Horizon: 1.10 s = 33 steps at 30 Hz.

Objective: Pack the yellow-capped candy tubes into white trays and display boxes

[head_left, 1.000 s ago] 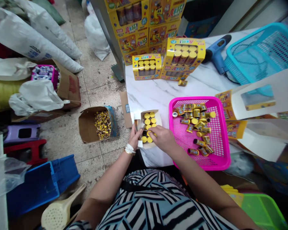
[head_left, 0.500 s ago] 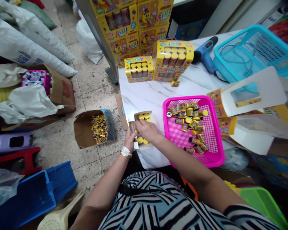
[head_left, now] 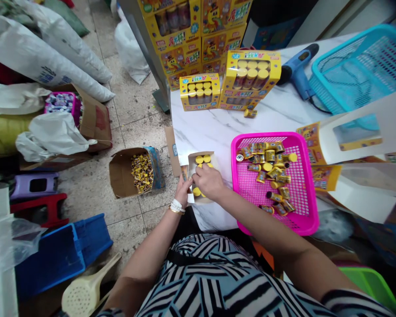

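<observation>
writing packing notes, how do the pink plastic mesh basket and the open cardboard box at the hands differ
The pink plastic mesh basket is larger than the open cardboard box. The basket's small cylindrical containers lie jumbled; the box's visible ones stand upright, yellow lids up. Both hold yellow-lidded containers.

marbled table [head_left: 203, 127] | open carton [head_left: 192, 161] | pink basket [head_left: 305, 215] | yellow boxes [head_left: 251, 81] | loose tube [head_left: 250, 113] | heat gun [head_left: 299, 73] | turquoise basket [head_left: 326, 90]

Over there a blue heat gun [head_left: 300, 72] lies beside a turquoise basket [head_left: 323, 90]; lower down, a red stool [head_left: 54, 203], a blue bin [head_left: 93, 233] and a cream perforated scoop [head_left: 81, 297].
</observation>
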Each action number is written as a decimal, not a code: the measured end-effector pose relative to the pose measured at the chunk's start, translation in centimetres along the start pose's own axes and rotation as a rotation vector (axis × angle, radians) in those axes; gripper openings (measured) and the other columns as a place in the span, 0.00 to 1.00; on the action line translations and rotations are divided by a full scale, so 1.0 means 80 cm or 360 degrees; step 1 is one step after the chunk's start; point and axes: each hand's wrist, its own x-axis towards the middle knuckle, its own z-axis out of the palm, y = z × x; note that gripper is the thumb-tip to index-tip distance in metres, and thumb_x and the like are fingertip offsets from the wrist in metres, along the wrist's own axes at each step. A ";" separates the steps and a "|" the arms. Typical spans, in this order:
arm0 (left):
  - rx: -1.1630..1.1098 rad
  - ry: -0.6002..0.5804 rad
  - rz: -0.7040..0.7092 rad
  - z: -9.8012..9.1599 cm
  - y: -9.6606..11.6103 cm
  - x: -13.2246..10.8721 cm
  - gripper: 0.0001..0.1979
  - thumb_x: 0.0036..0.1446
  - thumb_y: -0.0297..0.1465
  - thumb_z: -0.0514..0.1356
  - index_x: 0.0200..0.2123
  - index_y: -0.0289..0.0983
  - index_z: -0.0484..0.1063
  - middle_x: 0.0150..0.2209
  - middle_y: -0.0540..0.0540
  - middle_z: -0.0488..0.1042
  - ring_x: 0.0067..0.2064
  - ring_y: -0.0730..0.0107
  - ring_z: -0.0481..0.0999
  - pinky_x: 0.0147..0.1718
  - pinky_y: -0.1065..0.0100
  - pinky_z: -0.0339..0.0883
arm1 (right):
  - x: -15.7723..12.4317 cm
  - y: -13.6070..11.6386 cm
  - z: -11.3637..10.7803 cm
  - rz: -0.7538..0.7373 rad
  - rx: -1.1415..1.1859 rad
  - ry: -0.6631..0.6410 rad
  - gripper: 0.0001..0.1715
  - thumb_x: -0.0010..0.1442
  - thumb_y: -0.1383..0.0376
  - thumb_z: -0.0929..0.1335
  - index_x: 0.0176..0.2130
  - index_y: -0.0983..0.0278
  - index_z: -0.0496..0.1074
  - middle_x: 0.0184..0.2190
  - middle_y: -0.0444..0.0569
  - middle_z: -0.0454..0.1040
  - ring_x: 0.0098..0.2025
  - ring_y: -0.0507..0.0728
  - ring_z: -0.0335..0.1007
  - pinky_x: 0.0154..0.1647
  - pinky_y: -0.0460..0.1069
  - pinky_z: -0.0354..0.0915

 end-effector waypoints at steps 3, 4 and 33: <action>0.0031 -0.0017 0.0006 0.000 -0.001 0.000 0.29 0.55 0.41 0.66 0.59 0.42 0.67 0.56 0.44 0.74 0.60 0.55 0.71 0.61 0.56 0.62 | 0.020 0.014 0.004 0.0056 0.0011 0.0080 0.18 0.70 0.66 0.59 0.41 0.66 0.76 0.41 0.57 0.73 0.48 0.63 0.61 0.40 0.54 0.59; 0.0034 -0.0010 0.0006 0.001 -0.002 0.000 0.30 0.55 0.41 0.66 0.59 0.42 0.66 0.57 0.44 0.74 0.61 0.55 0.70 0.62 0.56 0.61 | 0.024 0.018 0.004 0.0096 0.0022 0.0106 0.19 0.70 0.66 0.58 0.41 0.66 0.76 0.41 0.57 0.74 0.47 0.63 0.61 0.41 0.54 0.58; -0.0075 -0.0013 -0.0074 0.001 0.002 -0.001 0.37 0.51 0.41 0.69 0.62 0.41 0.62 0.54 0.42 0.76 0.56 0.54 0.75 0.56 0.57 0.66 | 0.030 0.048 -0.025 -0.0310 0.0178 -0.0440 0.18 0.67 0.56 0.63 0.40 0.58 0.80 0.35 0.50 0.81 0.40 0.60 0.74 0.33 0.49 0.57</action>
